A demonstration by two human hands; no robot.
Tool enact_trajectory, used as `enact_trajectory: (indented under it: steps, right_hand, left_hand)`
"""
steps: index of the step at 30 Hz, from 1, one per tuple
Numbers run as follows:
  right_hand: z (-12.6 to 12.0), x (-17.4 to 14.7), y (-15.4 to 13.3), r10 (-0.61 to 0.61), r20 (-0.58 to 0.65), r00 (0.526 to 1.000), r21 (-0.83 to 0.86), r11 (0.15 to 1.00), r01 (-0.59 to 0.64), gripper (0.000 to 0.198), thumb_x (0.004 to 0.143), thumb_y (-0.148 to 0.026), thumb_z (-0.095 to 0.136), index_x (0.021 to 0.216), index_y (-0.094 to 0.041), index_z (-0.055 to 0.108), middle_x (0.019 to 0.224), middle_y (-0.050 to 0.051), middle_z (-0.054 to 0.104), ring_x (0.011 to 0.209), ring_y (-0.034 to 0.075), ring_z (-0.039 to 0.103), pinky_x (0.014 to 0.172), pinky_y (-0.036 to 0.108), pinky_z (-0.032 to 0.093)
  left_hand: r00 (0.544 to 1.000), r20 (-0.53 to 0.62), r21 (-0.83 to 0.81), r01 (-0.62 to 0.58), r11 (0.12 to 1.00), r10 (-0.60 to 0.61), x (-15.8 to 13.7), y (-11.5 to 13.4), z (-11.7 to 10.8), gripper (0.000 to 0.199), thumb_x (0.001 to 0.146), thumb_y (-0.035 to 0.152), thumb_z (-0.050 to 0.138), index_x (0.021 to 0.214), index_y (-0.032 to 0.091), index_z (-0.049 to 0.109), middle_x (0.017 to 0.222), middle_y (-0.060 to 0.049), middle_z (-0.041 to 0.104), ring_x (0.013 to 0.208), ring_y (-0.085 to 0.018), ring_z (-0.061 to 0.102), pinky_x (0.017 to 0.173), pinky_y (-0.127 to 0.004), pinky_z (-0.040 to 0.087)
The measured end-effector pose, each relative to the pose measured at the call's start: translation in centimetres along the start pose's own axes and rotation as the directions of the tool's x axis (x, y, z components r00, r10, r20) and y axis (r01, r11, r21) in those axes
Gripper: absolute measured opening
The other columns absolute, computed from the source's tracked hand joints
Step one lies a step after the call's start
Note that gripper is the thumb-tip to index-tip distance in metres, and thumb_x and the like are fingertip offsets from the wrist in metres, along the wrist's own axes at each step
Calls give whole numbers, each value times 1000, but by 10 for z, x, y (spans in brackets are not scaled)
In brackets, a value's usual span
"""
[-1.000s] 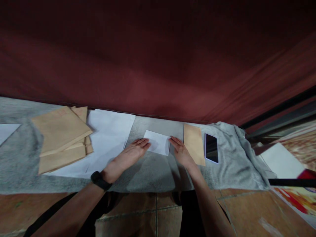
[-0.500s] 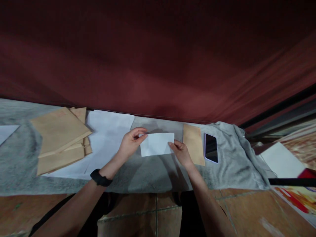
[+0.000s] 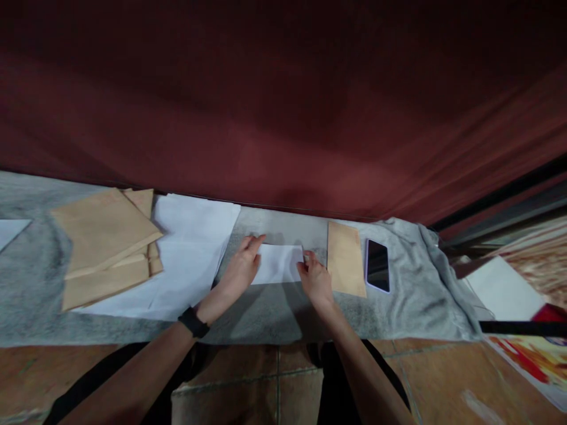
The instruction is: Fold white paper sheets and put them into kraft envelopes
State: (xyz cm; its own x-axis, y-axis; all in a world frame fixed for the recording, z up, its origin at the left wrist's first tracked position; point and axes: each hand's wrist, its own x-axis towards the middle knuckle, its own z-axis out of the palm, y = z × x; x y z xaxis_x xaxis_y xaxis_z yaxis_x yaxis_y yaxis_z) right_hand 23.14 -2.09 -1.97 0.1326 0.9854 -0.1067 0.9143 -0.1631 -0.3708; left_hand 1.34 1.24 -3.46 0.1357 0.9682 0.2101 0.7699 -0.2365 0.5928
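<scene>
In the head view, both hands are working at a white slip, which is lying low over the grey cloth, in the gap between the sheets and a lone brown envelope. Half a second ago the two hands were holding it raised, pinched at either end; now it is resting lower, apparently on the cloth, with its upper side facing the camera. That is suggesting the handling is shifting from lifting the slip to settling it, though whether it is folded is not showing clearly.

The left hand is covering the slip's left end, its fingers stretching forward past the upper corner and the thumb side lying along the paper. Whether it is pinching or merely pressing, I can't make out. The right hand is staying at the right end, fingers curling and thumb reaching onto the edge; a light grip is possible, but the contact is too small to judge.

Around them, things are lying much as they were: the brown envelope pile is partly covering the sheets on the left, and the phone is sitting just right of the lone envelope, touched by neither hand.
</scene>
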Motion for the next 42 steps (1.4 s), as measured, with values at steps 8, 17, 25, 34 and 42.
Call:
enact_trajectory:
  steps: [8, 17, 25, 34, 42]
  right_hand:
    - [10, -7, 8, -174, -161, 972, -82, 983, 162, 36, 101, -22, 47, 133, -15, 61, 120, 15, 72, 107, 27, 69, 93, 38, 53]
    - [46, -35, -18, -478, -148, 866, 190, 845, 500, 60, 110, -41, 23, 164, -16, 22, 167, 13, 34, 154, 24, 30, 123, 50, 34]
    - [49, -47, -21, -464, -95, 880, 58, 880, 471, 65, 109, -47, 23, 162, -9, 25, 168, 15, 28, 157, 24, 24, 128, 48, 24]
    - [58, -45, -6, -505, -171, 846, -89, 863, 497, 65, 109, -45, 30, 160, -4, 28, 167, 20, 28, 157, 27, 23, 127, 48, 27]
    - [56, -43, 6, -489, -246, 837, -164, 872, 461, 70, 108, -46, 37, 159, 1, 26, 164, 26, 30, 155, 31, 27, 124, 52, 30]
  left_hand:
    - [994, 38, 321, -105, 941, 98, -8, 9, 0, 45, 95, 11, 42, 136, 15, 59, 151, -18, 51, 124, -29, 63, 105, -46, 52]
    - [943, 147, 390, -332, 859, 299, -59, 24, 44, 64, 99, 24, 35, 160, 6, 25, 165, -20, 34, 155, -29, 27, 125, -51, 25]
    - [945, 172, 452, -328, 830, 280, -69, 20, 47, 65, 97, 19, 34, 160, 3, 25, 164, -21, 36, 156, -29, 26, 127, -49, 24]
    - [958, 110, 432, -286, 855, 264, -68, 7, 39, 64, 98, 25, 34, 157, 1, 30, 164, -23, 33, 156, -30, 26, 127, -51, 24]
    - [974, 46, 431, -218, 876, 220, -66, 5, 27, 64, 100, 32, 37, 154, -2, 35, 162, -25, 34, 155, -32, 28, 125, -51, 29]
